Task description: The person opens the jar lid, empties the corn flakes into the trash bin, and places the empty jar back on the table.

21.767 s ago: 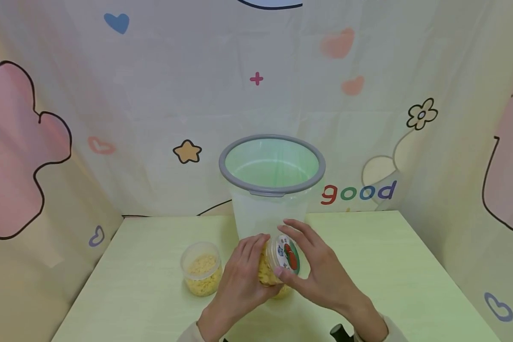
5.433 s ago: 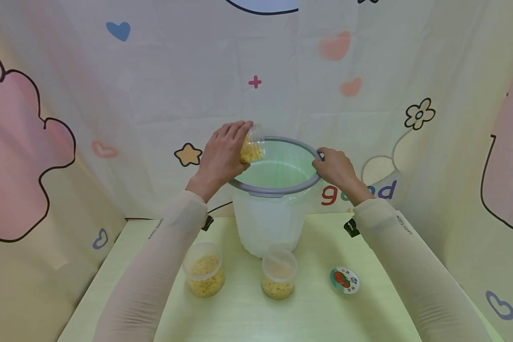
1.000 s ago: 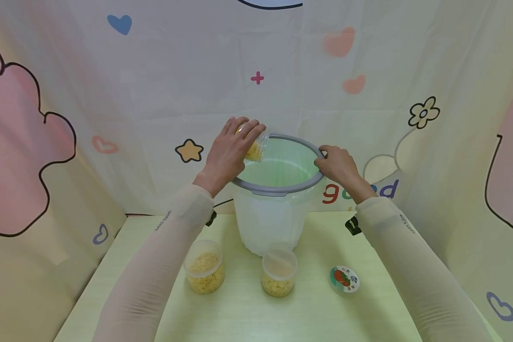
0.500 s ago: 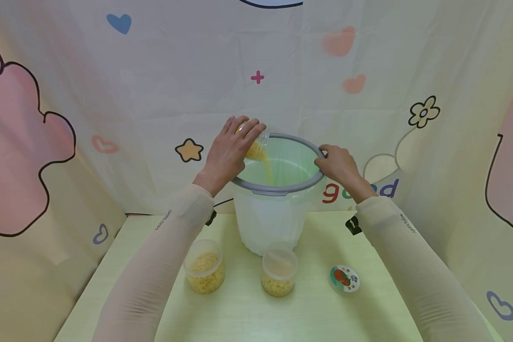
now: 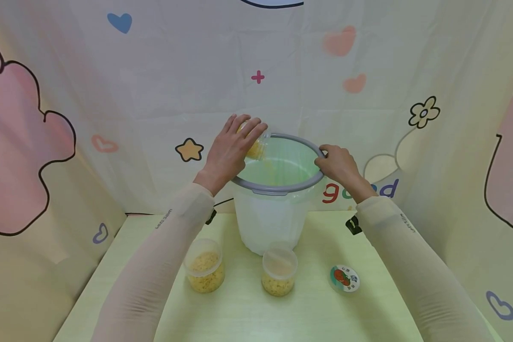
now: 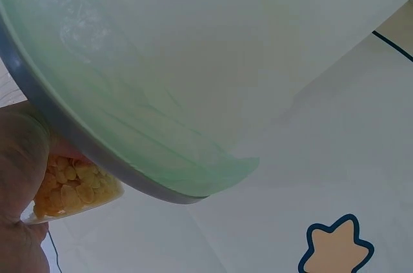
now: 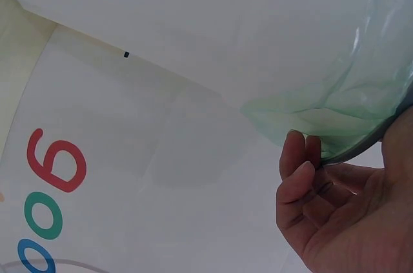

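My left hand [image 5: 227,151] grips a clear jar [image 5: 261,142] of yellow flakes, tipped over the left side of a white bin [image 5: 271,218]. A faint trail of flakes [image 5: 270,167] drops inside. In the left wrist view the flakes in the jar [image 6: 80,189] show beyond the bin's rim. My right hand [image 5: 339,166] holds the right side of the bin's grey rim [image 5: 301,184], fingers curled at its edge. A thin green bag [image 7: 316,121] lines the bin and hangs over outside, next to the right fingers [image 7: 297,186].
Two lidless clear tubs stand in front of the bin: a wider tub [image 5: 206,270] on the left and a smaller tub [image 5: 279,275] in the middle, both with yellow flakes. A round printed lid [image 5: 344,278] lies on the right of the pale table [image 5: 239,318]. Patterned cloth [image 5: 188,95] hangs behind.
Earlier both hands held the lidded jar in front; now its lid lies on the table and the jar is tipped over the bin. A thick pour half a second ago has thinned.
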`<state>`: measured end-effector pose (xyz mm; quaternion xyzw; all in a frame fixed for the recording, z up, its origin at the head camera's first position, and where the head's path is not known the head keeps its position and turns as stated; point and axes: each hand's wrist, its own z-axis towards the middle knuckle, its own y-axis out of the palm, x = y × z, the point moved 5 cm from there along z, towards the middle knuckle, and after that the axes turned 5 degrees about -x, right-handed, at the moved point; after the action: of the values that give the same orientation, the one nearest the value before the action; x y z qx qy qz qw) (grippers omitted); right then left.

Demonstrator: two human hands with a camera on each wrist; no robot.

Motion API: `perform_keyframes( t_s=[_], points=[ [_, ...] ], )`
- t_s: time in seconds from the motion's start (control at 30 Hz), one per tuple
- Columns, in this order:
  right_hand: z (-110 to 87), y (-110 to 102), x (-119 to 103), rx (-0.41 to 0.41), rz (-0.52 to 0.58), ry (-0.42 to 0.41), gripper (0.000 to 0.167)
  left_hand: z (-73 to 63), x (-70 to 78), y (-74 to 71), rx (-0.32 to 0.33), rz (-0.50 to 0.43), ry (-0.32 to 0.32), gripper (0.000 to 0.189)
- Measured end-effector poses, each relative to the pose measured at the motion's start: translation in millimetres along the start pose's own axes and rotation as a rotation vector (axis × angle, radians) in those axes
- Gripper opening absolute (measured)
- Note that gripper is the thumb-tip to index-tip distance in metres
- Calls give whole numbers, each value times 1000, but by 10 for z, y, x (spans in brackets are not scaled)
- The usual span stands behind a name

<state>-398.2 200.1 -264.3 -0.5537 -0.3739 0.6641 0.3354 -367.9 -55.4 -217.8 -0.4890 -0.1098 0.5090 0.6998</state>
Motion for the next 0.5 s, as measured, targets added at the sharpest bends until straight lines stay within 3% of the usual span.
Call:
perform_keyframes(
  t_s=[0.5],
  points=[
    [9,1,10,10,-6,-6,54,-2,33,1,2,36,25,78]
  ],
)
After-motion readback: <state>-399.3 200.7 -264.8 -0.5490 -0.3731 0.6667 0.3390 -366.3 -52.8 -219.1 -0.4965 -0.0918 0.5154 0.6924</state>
